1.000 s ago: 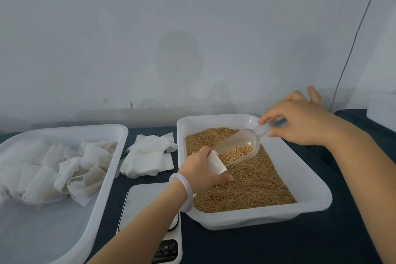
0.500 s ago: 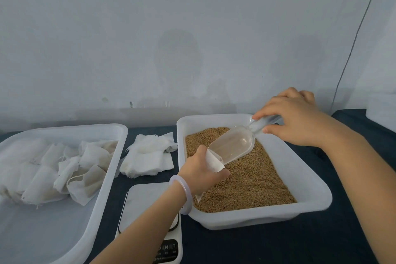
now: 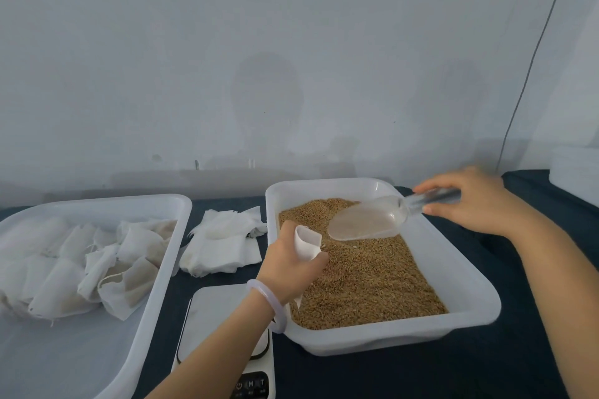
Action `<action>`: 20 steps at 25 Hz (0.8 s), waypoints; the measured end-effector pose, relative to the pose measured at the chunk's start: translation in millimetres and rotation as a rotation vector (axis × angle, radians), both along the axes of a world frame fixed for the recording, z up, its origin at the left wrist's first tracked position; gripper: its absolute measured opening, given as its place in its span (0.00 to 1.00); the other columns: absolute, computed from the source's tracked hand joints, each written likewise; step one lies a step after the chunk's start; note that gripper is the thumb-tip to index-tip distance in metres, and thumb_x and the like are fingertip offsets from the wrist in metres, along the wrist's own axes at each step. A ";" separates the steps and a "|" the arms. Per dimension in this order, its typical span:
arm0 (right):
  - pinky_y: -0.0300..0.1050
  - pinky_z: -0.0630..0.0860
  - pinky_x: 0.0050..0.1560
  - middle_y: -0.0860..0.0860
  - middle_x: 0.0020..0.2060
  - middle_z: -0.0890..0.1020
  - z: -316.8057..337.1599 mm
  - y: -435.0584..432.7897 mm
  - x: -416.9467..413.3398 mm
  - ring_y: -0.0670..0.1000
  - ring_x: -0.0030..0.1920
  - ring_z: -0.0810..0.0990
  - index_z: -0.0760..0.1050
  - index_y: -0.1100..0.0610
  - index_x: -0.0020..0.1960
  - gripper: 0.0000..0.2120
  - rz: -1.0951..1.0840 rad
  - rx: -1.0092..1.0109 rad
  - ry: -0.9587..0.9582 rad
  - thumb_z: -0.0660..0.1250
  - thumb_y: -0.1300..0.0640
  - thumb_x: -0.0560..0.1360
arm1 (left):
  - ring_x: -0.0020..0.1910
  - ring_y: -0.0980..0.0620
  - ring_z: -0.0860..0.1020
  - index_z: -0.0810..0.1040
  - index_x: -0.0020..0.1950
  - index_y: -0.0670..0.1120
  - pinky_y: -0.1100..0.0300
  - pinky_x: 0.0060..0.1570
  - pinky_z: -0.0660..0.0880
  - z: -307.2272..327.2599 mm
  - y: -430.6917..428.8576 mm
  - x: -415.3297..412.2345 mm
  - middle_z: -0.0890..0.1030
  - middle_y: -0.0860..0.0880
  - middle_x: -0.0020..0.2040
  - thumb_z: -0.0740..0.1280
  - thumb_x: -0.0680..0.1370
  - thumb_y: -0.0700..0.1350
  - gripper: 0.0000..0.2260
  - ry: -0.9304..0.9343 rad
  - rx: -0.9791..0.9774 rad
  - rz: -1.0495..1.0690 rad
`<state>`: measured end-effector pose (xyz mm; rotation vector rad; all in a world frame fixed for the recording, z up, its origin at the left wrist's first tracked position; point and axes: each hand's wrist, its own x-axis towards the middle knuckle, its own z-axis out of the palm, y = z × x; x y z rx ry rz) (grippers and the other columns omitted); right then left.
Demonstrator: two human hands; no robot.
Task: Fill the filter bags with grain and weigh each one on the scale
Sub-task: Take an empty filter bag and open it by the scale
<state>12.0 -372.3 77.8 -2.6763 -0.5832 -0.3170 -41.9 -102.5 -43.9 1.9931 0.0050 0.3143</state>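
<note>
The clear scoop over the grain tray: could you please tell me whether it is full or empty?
Empty. The clear scoop, held by the right hand, shows a see-through bowl with nothing in it.

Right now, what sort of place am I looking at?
Likely a small packing or sample-weighing bench: a white tub of loose grain, a digital scale beside it, and a tray of filter bags, all on a dark-covered table.
</note>
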 end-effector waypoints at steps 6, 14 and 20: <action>0.51 0.53 0.63 0.37 0.54 0.76 -61.3 14.1 11.1 0.48 0.62 0.63 0.74 0.35 0.59 0.14 -0.124 -0.374 -0.026 0.66 0.45 0.74 | 0.35 0.54 0.77 0.68 0.48 0.52 0.61 0.33 0.77 -1.5 -1.6 0.9 0.78 0.49 0.41 0.72 0.70 0.46 0.14 -0.022 -0.051 -0.024; 0.51 0.54 0.64 0.35 0.56 0.75 -112.0 36.7 5.6 0.44 0.60 0.63 0.73 0.36 0.59 0.14 -0.050 -0.241 0.033 0.66 0.44 0.74 | 0.36 0.54 0.77 0.66 0.49 0.54 0.66 0.30 0.75 -5.9 -1.5 0.5 0.76 0.50 0.43 0.72 0.70 0.47 0.15 -0.071 0.032 -0.042; 0.55 0.55 0.66 0.36 0.55 0.76 -106.9 11.8 2.1 0.49 0.65 0.65 0.72 0.32 0.52 0.11 -0.128 -0.025 0.136 0.68 0.45 0.74 | 0.34 0.57 0.77 0.66 0.48 0.56 0.69 0.28 0.73 -2.4 2.9 1.8 0.76 0.51 0.43 0.72 0.69 0.48 0.16 -0.044 0.055 -0.070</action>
